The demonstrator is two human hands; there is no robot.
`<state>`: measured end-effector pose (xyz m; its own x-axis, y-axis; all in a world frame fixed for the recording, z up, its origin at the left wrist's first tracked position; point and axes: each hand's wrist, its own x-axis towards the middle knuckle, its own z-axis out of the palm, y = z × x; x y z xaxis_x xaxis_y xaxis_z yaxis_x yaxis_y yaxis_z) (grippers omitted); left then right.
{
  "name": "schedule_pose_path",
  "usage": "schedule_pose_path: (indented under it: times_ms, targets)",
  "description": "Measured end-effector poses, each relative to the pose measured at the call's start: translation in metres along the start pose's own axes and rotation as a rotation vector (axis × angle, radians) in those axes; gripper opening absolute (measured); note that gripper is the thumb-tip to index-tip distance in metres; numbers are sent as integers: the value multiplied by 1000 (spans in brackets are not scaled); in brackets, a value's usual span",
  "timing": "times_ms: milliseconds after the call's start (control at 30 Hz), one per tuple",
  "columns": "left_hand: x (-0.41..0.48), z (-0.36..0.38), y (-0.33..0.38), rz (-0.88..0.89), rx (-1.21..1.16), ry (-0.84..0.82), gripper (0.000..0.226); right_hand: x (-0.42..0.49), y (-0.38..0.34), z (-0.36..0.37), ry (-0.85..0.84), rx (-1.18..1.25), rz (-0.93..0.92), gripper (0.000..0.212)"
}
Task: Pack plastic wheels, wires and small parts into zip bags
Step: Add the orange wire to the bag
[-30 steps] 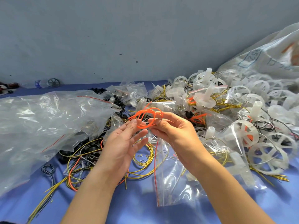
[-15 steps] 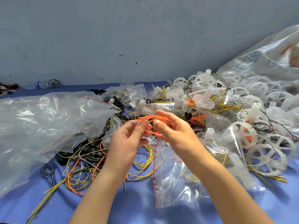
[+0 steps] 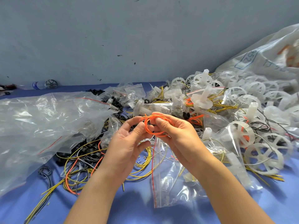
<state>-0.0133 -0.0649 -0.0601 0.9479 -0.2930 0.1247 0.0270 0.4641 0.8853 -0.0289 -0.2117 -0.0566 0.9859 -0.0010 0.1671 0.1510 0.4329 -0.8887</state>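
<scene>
A small coil of orange wire (image 3: 148, 129) is held above the blue table between both hands. My left hand (image 3: 127, 146) pinches the coil's left side with thumb and forefinger. My right hand (image 3: 176, 135) grips its right side, thumb on top. Below the hands lies a clear zip bag (image 3: 171, 178) with a red seal line and a few small parts inside. White plastic wheels (image 3: 263, 156) pile up on the right, some inside bags. Loose yellow wires (image 3: 77, 178) sprawl at lower left.
A large crumpled clear bag (image 3: 40, 123) covers the left of the table. Small filled zip bags (image 3: 132, 92) and black parts (image 3: 90, 152) lie behind the hands. A big white sack (image 3: 267, 57) leans at the right. A water bottle (image 3: 37, 85) lies by the wall.
The orange wire has gone from a loose, wide loop to a tighter coil. Both hands drew closer together and turned the coil between the fingers.
</scene>
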Motion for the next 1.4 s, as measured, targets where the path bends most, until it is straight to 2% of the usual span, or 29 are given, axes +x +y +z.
schedule_pose_path:
  times_ms: [133, 267, 367, 600, 767, 967, 1133, 1267, 1400]
  targets:
    - [2, 2, -6, 49, 109, 76, 10, 0, 2, 1, -7, 28, 1, 30]
    - [1, 2, -9, 104, 267, 88, 17, -1, 7, 1, 76, -106, -55, 20]
    - [-1, 4, -11, 172, 383, 108, 19, -2, 9, 2, 74, -182, -56, 19]
    - [0, -1, -10, 244, 395, 283, 13, -1, 6, 1, 25, -158, 25, 26]
    - [1, -3, -9, 177, 364, 264, 13, -3, 4, 0, 36, -252, 13, 28]
    - [-1, -12, -2, 0, 306, 130, 19, -4, -6, -4, 24, -414, -15, 24]
    - [1, -36, 9, 5, 407, 236, 16, -4, -12, -16, 146, -798, -174, 20]
    - [-6, -57, 16, -120, 511, 256, 18, -7, -11, -23, 25, -1143, -174, 24]
    - [-15, -56, 15, -262, 526, 171, 18, -9, -2, -19, -82, -1436, -110, 30]
